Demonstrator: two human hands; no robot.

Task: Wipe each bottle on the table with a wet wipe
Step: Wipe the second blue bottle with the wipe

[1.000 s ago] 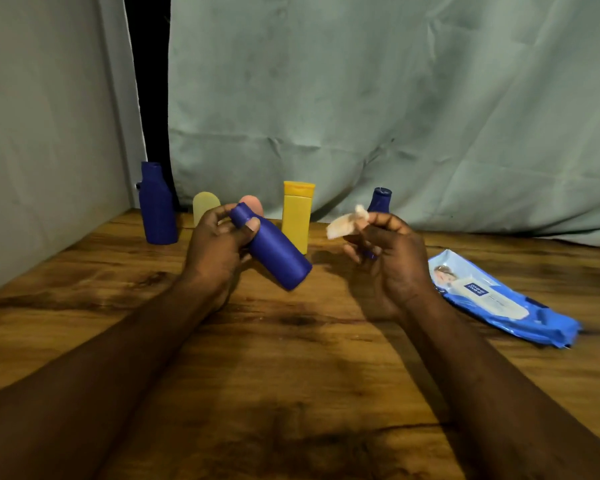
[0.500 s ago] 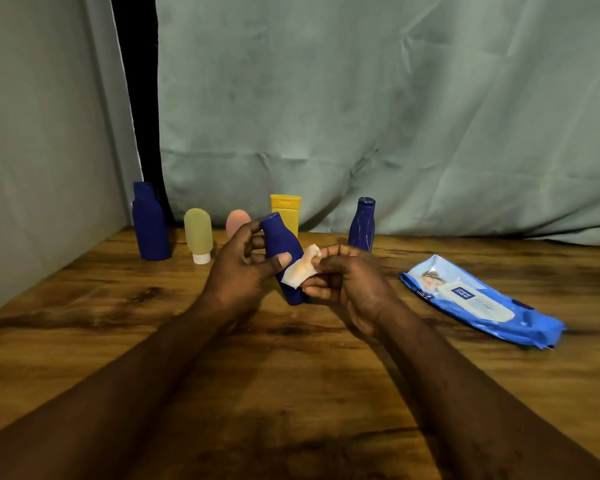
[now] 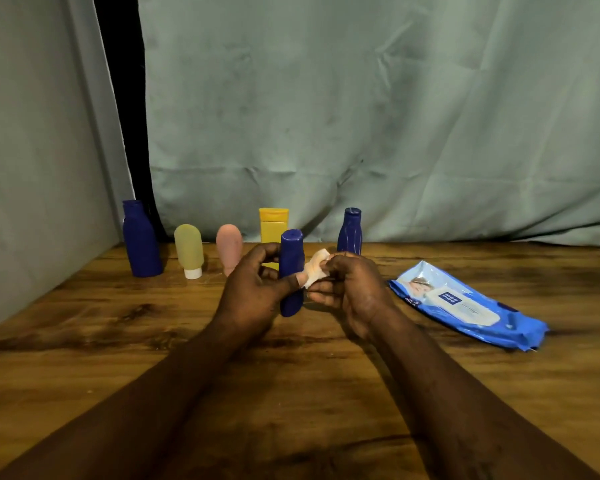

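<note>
We've got the dark-blue bottle (image 3: 291,258) in our left hand (image 3: 253,292), lifted a bit off the worktop (image 3: 291,393) by the look of it, approx. upright: cap end up, base down, barely any lean. Left fingers (image 3: 264,251) are curled round its mid-body w/ the thumb across the front, so that hand is closed firmly on it. Our right hand (image 3: 350,296) sits just beside it on the right; its fingers (image 3: 328,293) are bent in & pinch a small folded wet wipe (image 3: 315,268), which touches the bottle's right flank just above the left thumb. Key relation: the bottle lies directly left of the wipe-holding fingers, long axis vertical, so we reckon the stroke should run up/down along that axis, or the left hand turns the bottle vs. a steady wipe. Right hand is the one placed to rub; left only holds. The thumb hides part of the front, so that patch prob. needs a regrip. The rest stand in a row at the back: big blue bottle (image 3: 141,240) far left, yellow-green tube (image 3: 189,249), pink tube (image 3: 229,245), yellow bottle (image 3: 273,223) behind the held one, slim blue bottle (image 3: 350,232) behind our right hand. Wipes pack (image 3: 465,306) lies flat to the right, well apart from both hands. Which bottles are already done, we can't tell.
</note>
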